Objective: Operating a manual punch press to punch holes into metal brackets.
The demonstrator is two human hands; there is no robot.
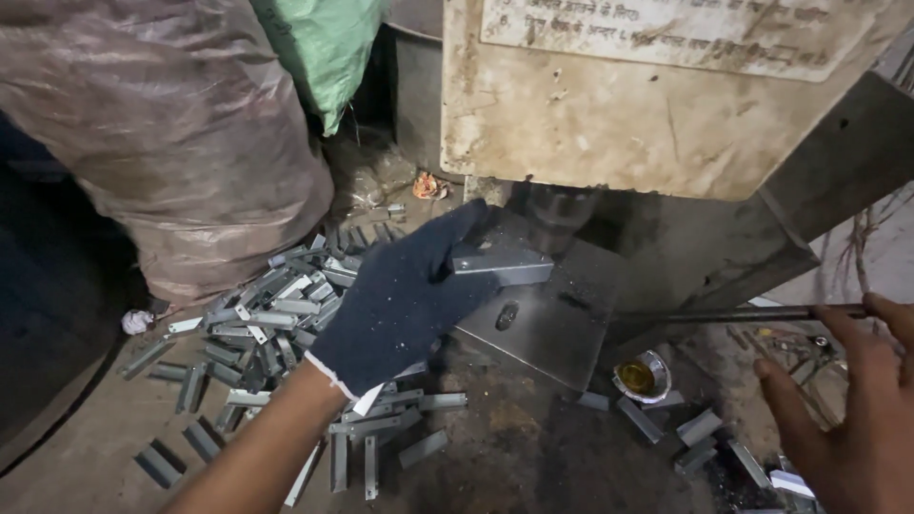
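Note:
My left hand [405, 295], in a dark knit glove, holds a small grey metal bracket [502, 259] over the flat steel plate [552, 328] under the press head [562, 214]. My right hand [852, 409], bare, hovers at the lower right with fingers spread, its fingertips touching or just under a thin horizontal metal rod [752, 313]. A heap of similar grey metal channel pieces [276, 314] lies on the floor left of my left arm.
A dirty cream machine housing [647, 105] with a label fills the top. A large brown sack [171, 133] and a green bag [328, 48] stand at left. A small round tin [640, 377] and loose metal pieces [700, 428] lie right of the plate.

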